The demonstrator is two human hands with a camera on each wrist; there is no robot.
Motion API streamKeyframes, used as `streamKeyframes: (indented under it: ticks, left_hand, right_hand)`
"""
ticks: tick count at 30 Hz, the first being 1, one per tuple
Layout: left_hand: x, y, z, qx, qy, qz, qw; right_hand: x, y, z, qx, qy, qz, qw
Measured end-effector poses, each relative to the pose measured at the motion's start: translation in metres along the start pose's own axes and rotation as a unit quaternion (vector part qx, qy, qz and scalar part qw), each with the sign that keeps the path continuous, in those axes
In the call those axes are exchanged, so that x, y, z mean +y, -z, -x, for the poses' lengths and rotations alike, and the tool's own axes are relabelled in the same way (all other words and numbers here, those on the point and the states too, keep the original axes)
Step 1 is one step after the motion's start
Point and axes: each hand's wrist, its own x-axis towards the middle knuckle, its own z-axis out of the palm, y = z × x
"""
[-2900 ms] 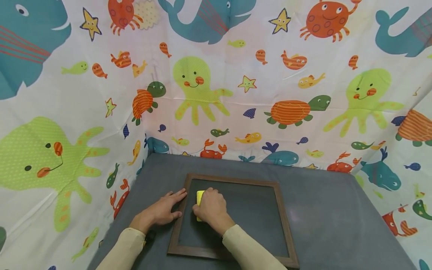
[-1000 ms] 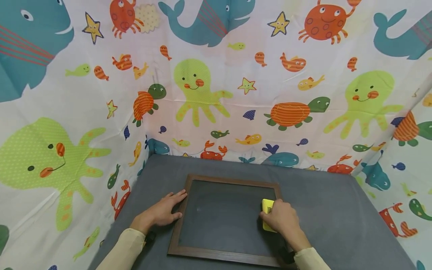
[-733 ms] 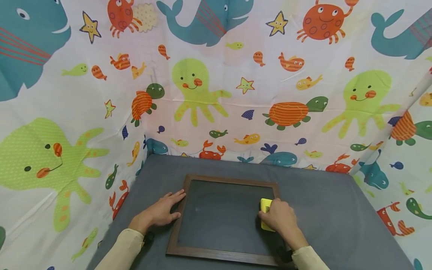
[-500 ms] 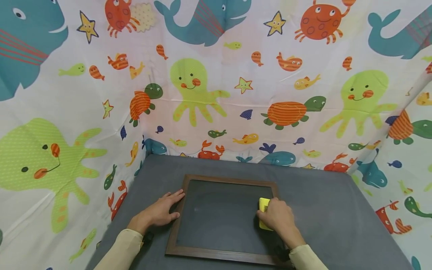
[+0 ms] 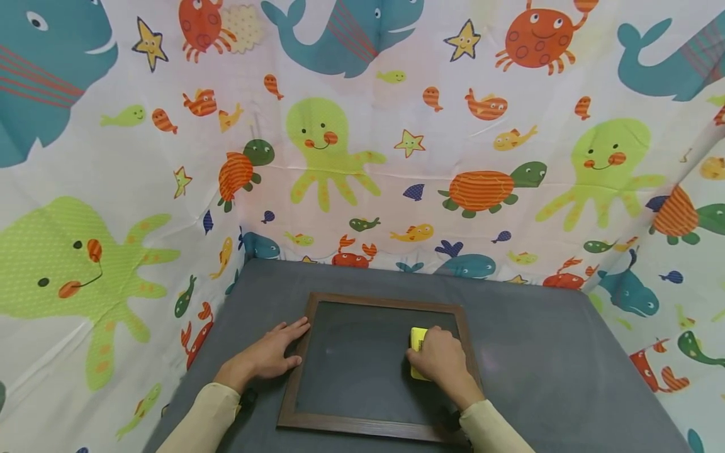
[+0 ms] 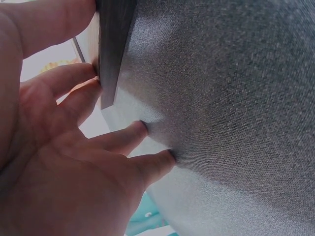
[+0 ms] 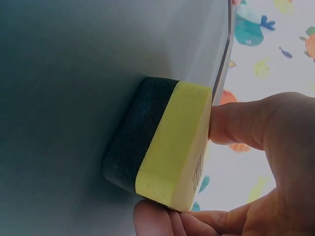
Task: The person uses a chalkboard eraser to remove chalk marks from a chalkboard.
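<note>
now the right hand (image 5: 438, 360), fingers pinching the yellow eraser (image 5: 417, 340), has slid it leftward off the chalkboard (image 5: 362, 371)'s right edge, beginning another wiping pass, while the left hand (image 5: 266, 355) lies spread on the frame.

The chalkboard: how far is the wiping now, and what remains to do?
The chalkboard surface shows no clear writing, only faint haze, so most looks wiped. In hand: the right hand presses the yellow eraser dark side down near the right edge; the left hand steadies the wooden frame. Left: perhaps that haze.
</note>
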Motion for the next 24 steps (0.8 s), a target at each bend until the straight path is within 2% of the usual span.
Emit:
streamKeyframes:
  ticks: [8,24]
  left_hand:
    - [0.001,0.000,0.000,0.004,0.000,0.003,1.0000]
    - [-0.002,-0.001,-0.001,0.006,0.005,0.002,1.0000]
  right_hand:
    - [-0.037,-0.011,-0.004,-0.009,0.018,-0.010,1.000]
    - [-0.105,-0.035,-0.009,-0.018,0.092,-0.014,0.996]
